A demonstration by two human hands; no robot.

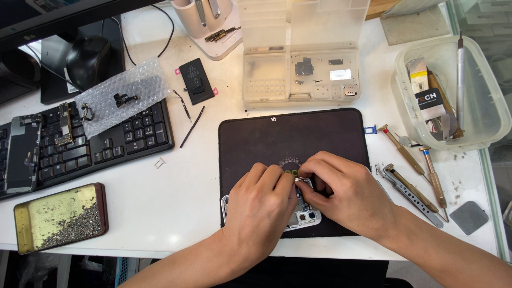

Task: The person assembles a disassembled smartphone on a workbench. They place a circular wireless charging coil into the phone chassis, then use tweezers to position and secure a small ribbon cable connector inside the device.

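Observation:
A white phone frame (305, 215) lies on the black work mat (277, 138), mostly hidden under both hands. My left hand (261, 208) rests over the frame's left and middle part, fingers curled. My right hand (346, 194) pinches at the frame's upper edge with thumb and fingertips, where a small pale part shows; what it is cannot be made out. The two hands touch at the fingertips above the frame.
Screwdrivers (413, 160) and tweezers (410, 194) lie right of the mat. A clear tub (480, 122) of tools stands far right. A clear parts organiser (301, 74), a battery (196, 81), a keyboard (106, 141) with phone parts and bubble wrap, and a tin (21, 224) of screws are around.

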